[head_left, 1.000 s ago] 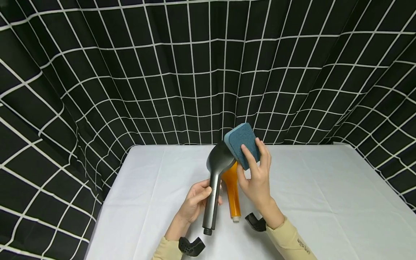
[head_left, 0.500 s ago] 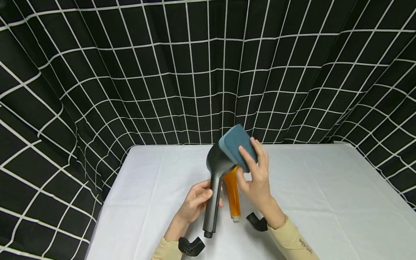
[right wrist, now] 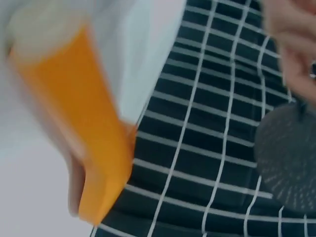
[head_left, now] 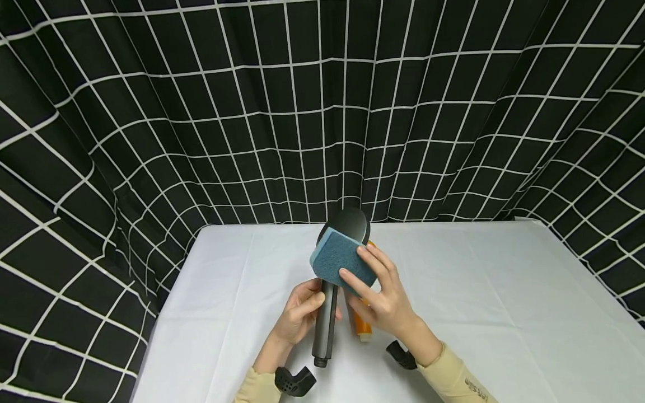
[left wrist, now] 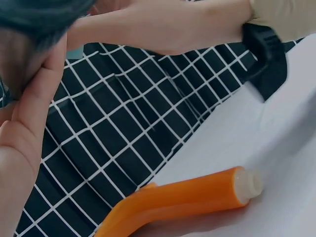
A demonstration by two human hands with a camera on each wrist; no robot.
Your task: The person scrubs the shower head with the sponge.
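Observation:
My left hand (head_left: 298, 314) grips the grip of a dark grey handheld shower head (head_left: 323, 333), raised off the table with its head pointing away from me. Across the back of that head, just above the grip, my right hand (head_left: 384, 298) holds a blue sponge (head_left: 339, 258) between thumb and fingers. The sponge hides part of the head. In the right wrist view the round spray face (right wrist: 291, 158) with its rows of nozzles shows from below. An orange shower head (left wrist: 182, 201) lies behind on the table, partly covered by my right hand in the head view.
A white cloth covers the table (head_left: 227, 268). Black curtain (head_left: 282, 129) with a white grid hangs around the back and sides. Black camera mounts (head_left: 294, 382) sit at both wrists, close to the orange shower head's end.
My right hand has swept the sponge down and to the left, from the upper right of the dark head to its neck. The left hand stays nearly still.

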